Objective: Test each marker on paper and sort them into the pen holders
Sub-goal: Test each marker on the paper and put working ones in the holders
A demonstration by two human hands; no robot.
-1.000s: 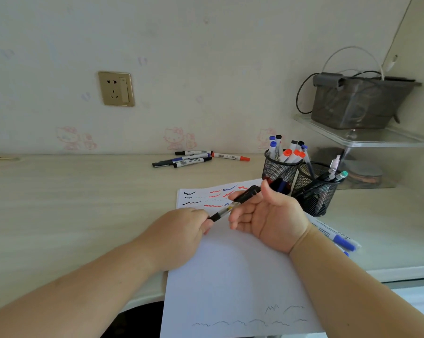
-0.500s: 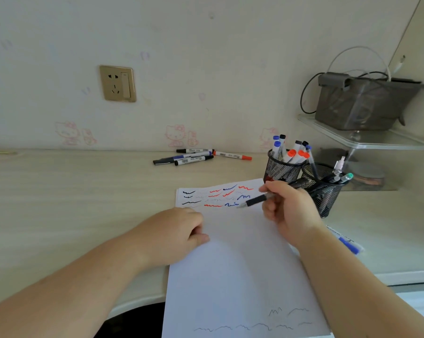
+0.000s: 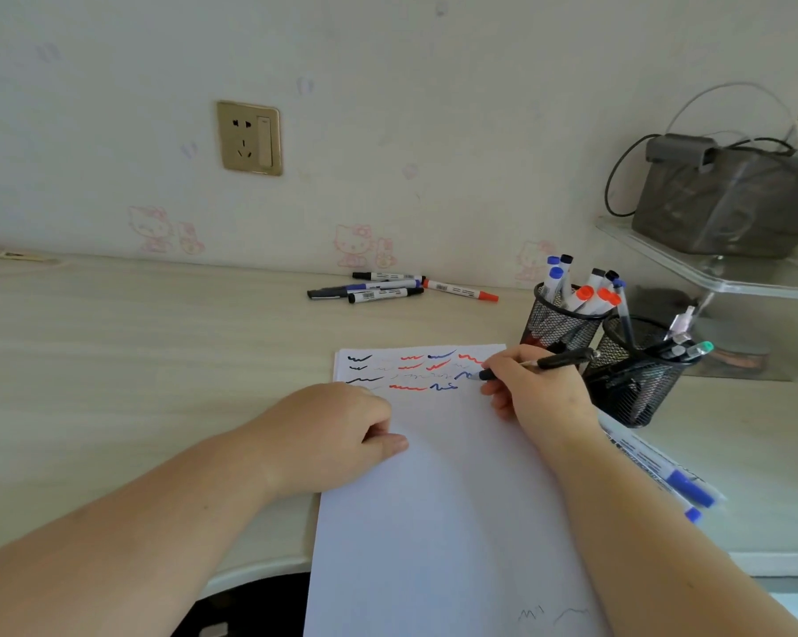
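A white sheet of paper (image 3: 438, 489) lies in front of me with black, red and blue test squiggles near its top edge. My right hand (image 3: 537, 395) grips a black pen (image 3: 557, 360), its tip down on the paper by a blue squiggle. My left hand (image 3: 337, 432) rests curled on the sheet's left edge, fingers closed; whether it holds anything I cannot see. Two black mesh pen holders stand at the right: the far holder (image 3: 560, 321) with several capped markers, the near holder (image 3: 640, 383) with several pens.
Several loose markers (image 3: 387, 289) lie by the wall, one with a red cap (image 3: 461, 291). Two blue-capped markers (image 3: 663, 471) lie right of my right forearm. A clear shelf (image 3: 709, 273) with a grey basket (image 3: 727, 200) hangs at the right. A socket (image 3: 249, 137) is on the wall.
My hands pulled apart at the pen; my right hand turned over and carried it up to the squiggles, tip now on the paper. My left hand settled on the sheet's edge.
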